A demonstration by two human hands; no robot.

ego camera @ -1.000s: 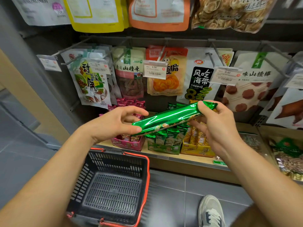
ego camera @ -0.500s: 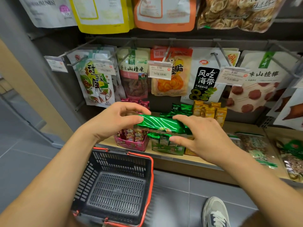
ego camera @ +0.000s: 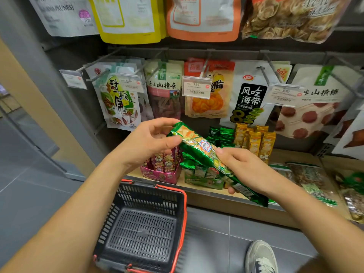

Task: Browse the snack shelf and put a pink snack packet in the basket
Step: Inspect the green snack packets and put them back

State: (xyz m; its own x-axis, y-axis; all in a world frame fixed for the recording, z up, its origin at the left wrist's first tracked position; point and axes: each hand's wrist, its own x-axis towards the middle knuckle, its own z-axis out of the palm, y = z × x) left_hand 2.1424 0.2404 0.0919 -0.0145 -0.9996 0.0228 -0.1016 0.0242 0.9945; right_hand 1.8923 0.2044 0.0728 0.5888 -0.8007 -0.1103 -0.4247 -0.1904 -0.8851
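Hanging pouches (ego camera: 206, 89) crowd above. Left hand (ego camera: 149, 142), pinching the slanted green packet (ego camera: 199, 146) at its top, half hides the pink snack box (ego camera: 161, 175). Right hand (ego camera: 242, 170) curls its fingers round the packet lower down, above the basket (ego camera: 149, 196).

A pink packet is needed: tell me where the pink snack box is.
Head view: the pink snack box stands at the shelf's left end, beside the green box, below the left hand.
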